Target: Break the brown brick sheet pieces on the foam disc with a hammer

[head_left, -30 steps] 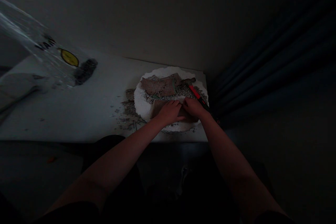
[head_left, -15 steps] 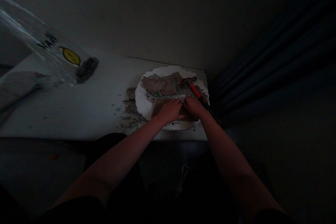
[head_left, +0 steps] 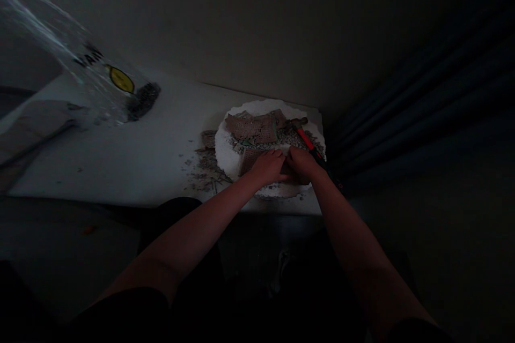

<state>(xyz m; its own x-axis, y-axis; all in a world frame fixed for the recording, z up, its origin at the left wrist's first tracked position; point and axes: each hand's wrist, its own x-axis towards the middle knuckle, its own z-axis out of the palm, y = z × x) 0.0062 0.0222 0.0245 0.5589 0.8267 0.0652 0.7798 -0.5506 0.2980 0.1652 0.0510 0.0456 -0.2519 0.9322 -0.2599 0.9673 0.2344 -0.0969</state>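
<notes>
left hand (head_left: 269, 167), right hand (head_left: 301, 163) unmoved on one slab (head_left: 249, 158); one hammer (head_left: 308, 142) beside

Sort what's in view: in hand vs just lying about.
In hand: left hand, right hand, both on the brown perforated piece; white round pad under it.
Lying about: hammer beside the right hand; other brown pieces behind; rubble on the table; clear plastic bag, far left.
</notes>
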